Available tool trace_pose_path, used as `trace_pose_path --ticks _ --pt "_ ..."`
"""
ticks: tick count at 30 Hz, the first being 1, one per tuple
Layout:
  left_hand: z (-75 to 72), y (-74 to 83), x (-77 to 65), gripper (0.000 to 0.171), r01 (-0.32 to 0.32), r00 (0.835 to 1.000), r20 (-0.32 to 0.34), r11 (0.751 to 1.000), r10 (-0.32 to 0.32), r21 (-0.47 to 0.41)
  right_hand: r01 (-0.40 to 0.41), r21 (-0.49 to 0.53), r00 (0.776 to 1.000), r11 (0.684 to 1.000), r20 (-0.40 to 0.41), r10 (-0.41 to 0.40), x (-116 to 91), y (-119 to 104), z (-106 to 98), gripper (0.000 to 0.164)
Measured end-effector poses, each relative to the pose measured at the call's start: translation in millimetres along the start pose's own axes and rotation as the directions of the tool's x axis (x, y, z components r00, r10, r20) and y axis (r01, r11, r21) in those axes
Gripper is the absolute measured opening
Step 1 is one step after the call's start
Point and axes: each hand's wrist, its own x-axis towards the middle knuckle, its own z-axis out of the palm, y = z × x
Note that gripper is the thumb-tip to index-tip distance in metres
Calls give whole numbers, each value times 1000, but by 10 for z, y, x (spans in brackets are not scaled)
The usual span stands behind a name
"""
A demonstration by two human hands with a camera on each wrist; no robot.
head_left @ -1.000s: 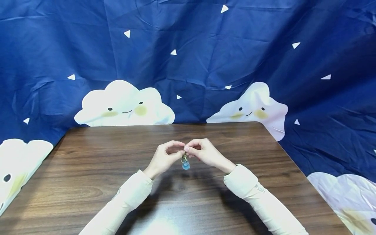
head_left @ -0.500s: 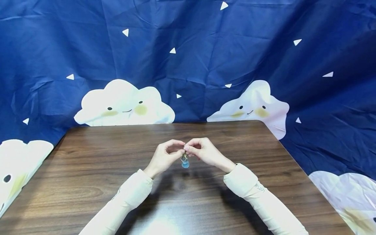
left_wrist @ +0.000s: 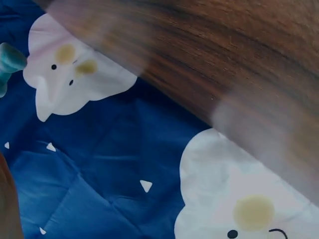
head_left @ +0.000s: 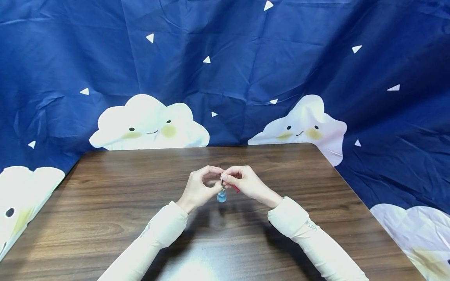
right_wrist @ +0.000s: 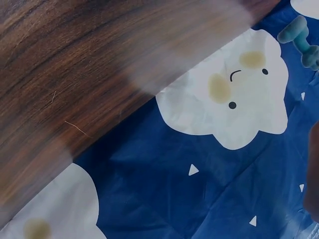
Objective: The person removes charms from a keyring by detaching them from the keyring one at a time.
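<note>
Fingers of the right hand [head_left: 249,182] pinch a blue pendant [head_left: 221,196] by its top, lower centre; the left hand [head_left: 198,189] curls loosely onto it.

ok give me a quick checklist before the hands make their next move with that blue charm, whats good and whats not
1. Right hand pinching just above the blue charm: ok.
2. Left hand gripping firmly: cannot tell; it is close beside the right, but the contact is too small to make out.
3. Charm hanging clear of the table: ok, it dangles below the hands.
4. Gold fitting closed: cannot tell; tiny and partly hidden.
5. Red strand fully in view: not ok; only a short end shows below the right hand.
</note>
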Motion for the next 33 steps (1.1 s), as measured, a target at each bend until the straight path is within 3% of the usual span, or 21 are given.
trace_pose_path --ticks 5,11,15,18,21,25,28,31,33 --pt "23 48 5 24 -102 994 -35 988 107 120 -1 6 1000 1000 -9 1 1 3 -7 19" --pt "45 -200 13 26 -172 983 -39 970 181 172 -6 -50 1000 999 -14 5 0 -1 -25 19" --pt "37 -264 23 23 -248 964 -17 924 265 292 10 -161 1000 987 3 -10 3 -22 -63 16" --pt "27 -264 30 22 -271 957 5 884 291 380 31 -256 999 966 28 -25 11 -60 -93 13" --pt "26 -252 25 23 -263 959 24 855 282 446 57 -392 998 918 37 -47 11 -115 -109 9" --pt "35 -248 14 23 -246 963 39 817 265 522 95 -582 994 807 15 -106 -7 -177 -100 6" --pt "44 -245 13 23 -251 960 45 778 277 576 124 -664 986 738 -2 -168 -15 -191 -81 6" --pt "47 -240 23 22 -269 952 50 742 303 614 137 -690 978 711 -18 -206 -16 -194 -63 6" --pt "45 -237 30 22 -277 947 46 734 318 619 133 -691 976 711 -32 -213 -21 -196 -54 5"
